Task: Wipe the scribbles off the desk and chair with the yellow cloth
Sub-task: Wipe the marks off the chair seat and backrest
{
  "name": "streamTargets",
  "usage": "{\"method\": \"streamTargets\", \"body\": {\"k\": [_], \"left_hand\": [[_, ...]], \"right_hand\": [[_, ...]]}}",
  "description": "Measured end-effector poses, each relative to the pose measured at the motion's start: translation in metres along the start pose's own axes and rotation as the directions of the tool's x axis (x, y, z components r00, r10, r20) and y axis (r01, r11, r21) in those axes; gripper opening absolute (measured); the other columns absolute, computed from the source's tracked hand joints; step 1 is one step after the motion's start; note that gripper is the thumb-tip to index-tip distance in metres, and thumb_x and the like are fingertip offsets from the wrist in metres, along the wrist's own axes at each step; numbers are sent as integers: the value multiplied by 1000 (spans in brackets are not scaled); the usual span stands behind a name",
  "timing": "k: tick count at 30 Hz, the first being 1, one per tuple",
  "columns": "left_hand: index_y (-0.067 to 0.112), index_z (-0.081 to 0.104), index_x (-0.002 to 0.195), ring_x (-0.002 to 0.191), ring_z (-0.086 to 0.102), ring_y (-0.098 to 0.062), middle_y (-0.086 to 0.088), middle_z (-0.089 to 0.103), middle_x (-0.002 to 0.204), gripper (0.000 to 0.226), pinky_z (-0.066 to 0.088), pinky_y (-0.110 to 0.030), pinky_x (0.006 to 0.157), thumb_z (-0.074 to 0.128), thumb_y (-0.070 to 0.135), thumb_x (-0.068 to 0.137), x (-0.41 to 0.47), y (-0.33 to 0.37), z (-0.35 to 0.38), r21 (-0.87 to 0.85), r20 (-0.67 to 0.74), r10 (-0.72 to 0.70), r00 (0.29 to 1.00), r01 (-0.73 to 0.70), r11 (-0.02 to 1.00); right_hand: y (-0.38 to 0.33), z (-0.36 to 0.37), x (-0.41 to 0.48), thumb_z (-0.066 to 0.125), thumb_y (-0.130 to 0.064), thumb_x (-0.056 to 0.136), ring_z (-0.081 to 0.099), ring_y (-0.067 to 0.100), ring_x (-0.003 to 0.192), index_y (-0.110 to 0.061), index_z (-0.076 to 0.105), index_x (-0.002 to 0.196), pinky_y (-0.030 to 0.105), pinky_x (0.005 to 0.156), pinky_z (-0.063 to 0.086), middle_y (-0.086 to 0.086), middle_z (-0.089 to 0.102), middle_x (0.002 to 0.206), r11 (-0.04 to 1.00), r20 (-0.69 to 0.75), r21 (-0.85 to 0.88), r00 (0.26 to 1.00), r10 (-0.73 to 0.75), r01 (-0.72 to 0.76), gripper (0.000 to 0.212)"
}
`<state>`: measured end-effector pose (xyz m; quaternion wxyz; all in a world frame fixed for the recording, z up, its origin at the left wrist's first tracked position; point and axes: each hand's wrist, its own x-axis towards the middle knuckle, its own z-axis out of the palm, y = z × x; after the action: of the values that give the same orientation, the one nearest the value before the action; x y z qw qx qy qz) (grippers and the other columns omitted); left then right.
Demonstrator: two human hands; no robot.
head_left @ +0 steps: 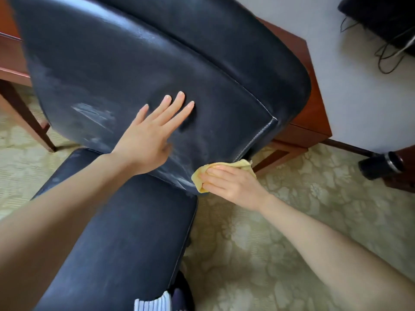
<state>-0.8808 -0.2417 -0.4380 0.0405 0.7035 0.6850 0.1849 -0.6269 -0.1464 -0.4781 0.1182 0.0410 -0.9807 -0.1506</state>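
Possibly the right hand [226,180], gripping the crumpled yellow cloth [243,164] low, misses whitish scribbles [94,113] beside the flat left hand [146,140].

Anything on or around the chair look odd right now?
Whitish scribble streaks mark the chair back, left of the flat left hand; the yellow cloth in the right hand is at its lower edge, off them. A dark cylinder lies sideways on the carpet.

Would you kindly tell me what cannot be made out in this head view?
yellow cloth: mostly covered by the right hand.
backrest patch beneath the left hand: any marks hidden.
desk top: hidden behind the backrest, cut off by the frame edge.
dark cylinder at right: too blurred to identify.
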Motion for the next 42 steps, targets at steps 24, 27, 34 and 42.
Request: {"method": "streamTargets", "body": {"k": [24,27,34,42], "left_hand": [[19,18,151,145,6,-35,-11,9,159,97,11,-59,111,55,-15,67,-27,-60,6,70,-186,-272,944,289,955],[21,14,151,145,9,-35,-12,11,159,99,14,-61,110,55,-12,68,-24,-63,7,158,-104,-244,964,258,953],[28,-15,150,147,-5,-28,-5,-13,159,103,7,-50,115,51,2,75,-19,-60,-6,261,81,-218,972,191,946],[28,-29,144,146,-16,-24,-2,-28,155,93,0,-49,116,40,9,84,-11,-51,-27,319,278,-241,930,147,936]], "right_hand": [[31,7,145,52,-4,97,62,21,111,-13,72,110,35,104,43,3,66,120,979,-294,-59,941,170,-196,25],[15,27,138,54,-3,95,61,21,112,-12,72,108,35,105,41,4,66,119,979,-206,-55,961,184,-199,24],[-17,40,86,44,1,95,61,21,100,-9,70,94,33,104,36,2,66,98,995,174,-95,985,-9,26,28],[1,-20,47,56,0,87,58,22,110,-8,67,94,36,109,29,4,67,110,980,365,-163,930,-45,111,16]]}}
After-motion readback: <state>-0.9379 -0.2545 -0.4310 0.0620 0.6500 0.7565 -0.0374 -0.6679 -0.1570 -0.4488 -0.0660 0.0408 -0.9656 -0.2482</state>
